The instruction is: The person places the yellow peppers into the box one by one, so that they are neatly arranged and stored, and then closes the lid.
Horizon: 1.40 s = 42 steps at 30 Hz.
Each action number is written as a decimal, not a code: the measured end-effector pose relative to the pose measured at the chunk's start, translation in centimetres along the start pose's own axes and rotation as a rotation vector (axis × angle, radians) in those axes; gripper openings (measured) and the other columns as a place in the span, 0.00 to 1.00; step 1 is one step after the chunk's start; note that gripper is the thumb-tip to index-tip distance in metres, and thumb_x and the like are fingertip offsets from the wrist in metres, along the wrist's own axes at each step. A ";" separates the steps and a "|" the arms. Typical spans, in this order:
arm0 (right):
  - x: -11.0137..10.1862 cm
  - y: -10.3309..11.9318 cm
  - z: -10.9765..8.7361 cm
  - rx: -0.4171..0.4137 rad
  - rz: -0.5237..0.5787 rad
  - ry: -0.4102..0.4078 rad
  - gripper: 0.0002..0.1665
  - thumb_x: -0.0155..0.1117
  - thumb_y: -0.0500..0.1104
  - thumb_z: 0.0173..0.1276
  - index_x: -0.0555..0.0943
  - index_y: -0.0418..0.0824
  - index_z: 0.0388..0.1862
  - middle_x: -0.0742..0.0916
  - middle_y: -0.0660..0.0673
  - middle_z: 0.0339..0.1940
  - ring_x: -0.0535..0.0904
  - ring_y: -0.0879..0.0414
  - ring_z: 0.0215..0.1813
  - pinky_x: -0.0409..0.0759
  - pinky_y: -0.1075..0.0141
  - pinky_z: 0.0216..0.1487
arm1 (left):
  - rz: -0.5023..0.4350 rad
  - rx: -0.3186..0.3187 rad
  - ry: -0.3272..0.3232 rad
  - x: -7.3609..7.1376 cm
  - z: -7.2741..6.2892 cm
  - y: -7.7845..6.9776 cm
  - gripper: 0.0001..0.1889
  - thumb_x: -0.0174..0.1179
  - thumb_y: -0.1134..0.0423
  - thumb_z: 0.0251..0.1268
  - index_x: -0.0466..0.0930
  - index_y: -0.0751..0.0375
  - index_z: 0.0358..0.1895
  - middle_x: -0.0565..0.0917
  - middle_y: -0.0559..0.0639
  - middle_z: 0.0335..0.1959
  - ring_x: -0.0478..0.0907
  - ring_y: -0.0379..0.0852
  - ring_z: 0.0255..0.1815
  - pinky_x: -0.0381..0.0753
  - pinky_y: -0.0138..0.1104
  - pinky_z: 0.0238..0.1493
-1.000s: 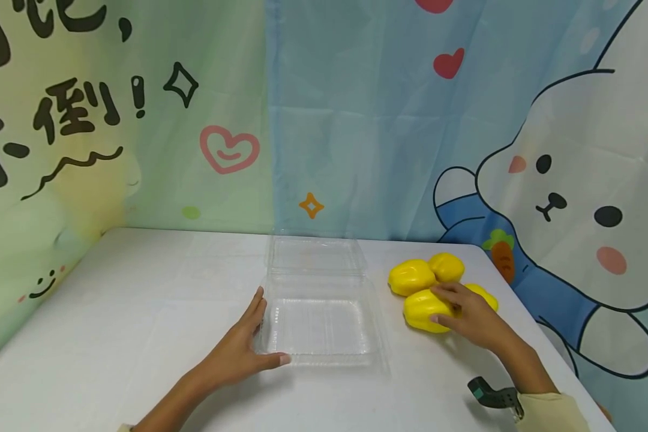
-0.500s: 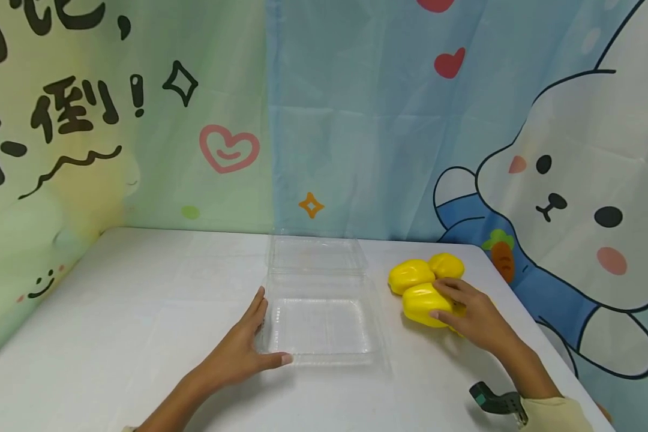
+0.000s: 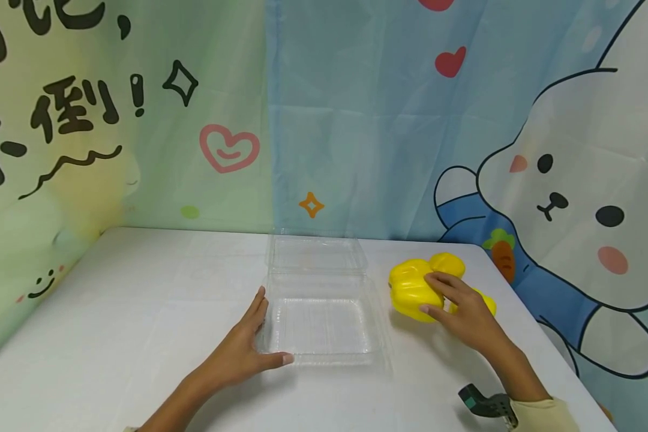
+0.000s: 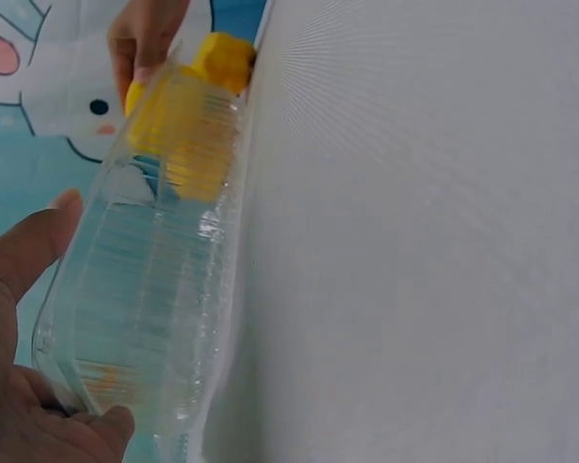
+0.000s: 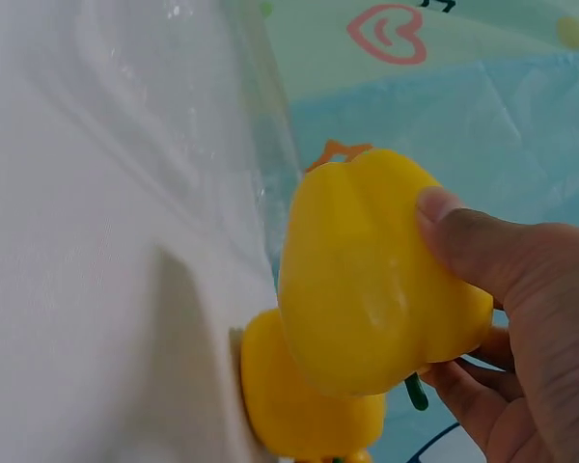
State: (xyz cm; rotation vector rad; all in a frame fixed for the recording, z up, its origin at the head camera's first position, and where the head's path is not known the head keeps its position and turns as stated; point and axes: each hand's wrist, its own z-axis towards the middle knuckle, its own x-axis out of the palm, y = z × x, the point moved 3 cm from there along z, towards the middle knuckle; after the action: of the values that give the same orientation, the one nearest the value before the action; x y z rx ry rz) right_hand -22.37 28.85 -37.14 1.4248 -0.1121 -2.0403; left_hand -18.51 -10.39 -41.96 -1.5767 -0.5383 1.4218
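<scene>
On the right of the white surface (image 3: 421, 384), the right hand (image 3: 467, 318) is pinching a yellow pepper (image 3: 414, 300) between thumb and fingers, its green stem (image 5: 416, 393) pointing back towards the palm. That grip is probably suiting the round, glossy skin, pressing it from opposite sides. The pepper is hanging above the surface and casting a shadow; whether it is touching the pepper behind it, I cannot tell. The left hand (image 3: 243, 348) is spreading its fingers and thumb around the near left corner of the clear plastic box (image 3: 324, 327), apparently steadying something light. The held pepper is sitting just left of the right hand's palm and well right of the left hand, with the box lying between. Other yellow peppers (image 3: 447, 264) are resting near the right hand.
</scene>
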 end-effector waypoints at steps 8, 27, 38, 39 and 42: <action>0.2 1.7 0.5 -0.048 0.031 -0.034 0.36 0.75 0.37 0.56 0.75 0.31 0.64 0.77 0.36 0.62 0.72 0.37 0.62 0.73 0.41 0.58 | 0.019 0.013 -0.007 0.0 0.0 -0.2 0.64 0.75 0.44 0.47 0.37 0.64 0.78 0.35 0.55 0.79 0.42 0.54 0.77 0.52 0.52 0.72; 1.7 5.7 1.5 -0.041 0.114 -0.022 0.36 0.75 0.42 0.58 0.75 0.35 0.65 0.77 0.43 0.62 0.74 0.47 0.61 0.76 0.54 0.58 | 0.010 -0.010 -0.010 0.1 0.0 0.0 0.65 0.77 0.46 0.45 0.37 0.61 0.78 0.35 0.50 0.79 0.45 0.49 0.76 0.53 0.48 0.72; 2.6 7.0 1.6 -0.079 0.170 0.004 0.37 0.75 0.41 0.57 0.75 0.34 0.65 0.77 0.43 0.63 0.74 0.49 0.62 0.75 0.56 0.60 | 0.012 0.000 -0.010 0.2 0.0 -0.2 0.65 0.75 0.42 0.45 0.37 0.63 0.78 0.34 0.53 0.79 0.49 0.55 0.75 0.56 0.51 0.71; 2.6 7.1 1.6 -0.081 0.170 0.005 0.37 0.75 0.41 0.57 0.75 0.34 0.65 0.77 0.43 0.63 0.74 0.49 0.61 0.75 0.56 0.60 | 0.011 -0.003 -0.011 0.2 0.0 -0.2 0.65 0.75 0.43 0.45 0.37 0.63 0.78 0.35 0.52 0.79 0.52 0.55 0.75 0.57 0.51 0.71; 2.9 7.5 1.7 -0.096 0.170 0.009 0.36 0.75 0.41 0.58 0.75 0.34 0.65 0.77 0.43 0.62 0.74 0.49 0.61 0.76 0.55 0.60 | 0.006 -0.011 -0.015 0.1 -0.1 -0.2 0.65 0.76 0.43 0.45 0.38 0.61 0.78 0.35 0.51 0.79 0.58 0.55 0.73 0.59 0.49 0.70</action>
State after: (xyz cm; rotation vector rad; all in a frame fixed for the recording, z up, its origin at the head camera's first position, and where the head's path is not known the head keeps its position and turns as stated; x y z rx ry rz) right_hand -21.08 20.85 -35.69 1.3194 -0.1252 -1.8753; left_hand -18.36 -10.19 -41.87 -1.5784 -0.5518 1.4388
